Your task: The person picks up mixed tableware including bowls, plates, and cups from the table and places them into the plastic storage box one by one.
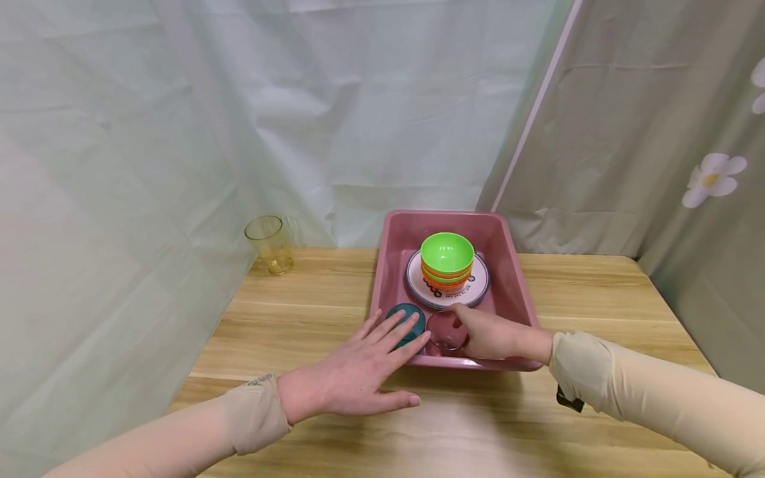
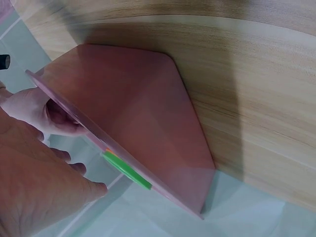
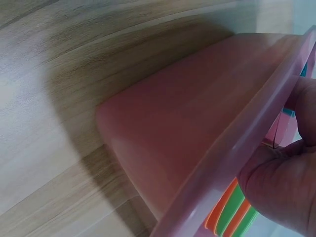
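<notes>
Inside a pink plastic tub (image 1: 520,285), my right hand (image 1: 493,334) grips a see-through cup (image 1: 445,330) at the near side, thumb on its rim. Beside it on the left is a teal rounded cup (image 1: 399,309), partly covered by my left hand (image 1: 352,375). That hand is spread over the tub's near left corner, fingers straight; whether the fingertips touch the teal cup I cannot tell. In the right wrist view, my curled fingers (image 3: 281,182) reach over the tub's rim. The tub wall hides the cups in the left wrist view.
Nested green and orange bowls (image 1: 447,255) stand on stacked white plates (image 1: 481,282) with dark rims in the tub. A yellow transparent tumbler (image 1: 276,249) stands at the wooden table's (image 1: 287,332) back left. Pale curtains (image 1: 370,119) hang behind.
</notes>
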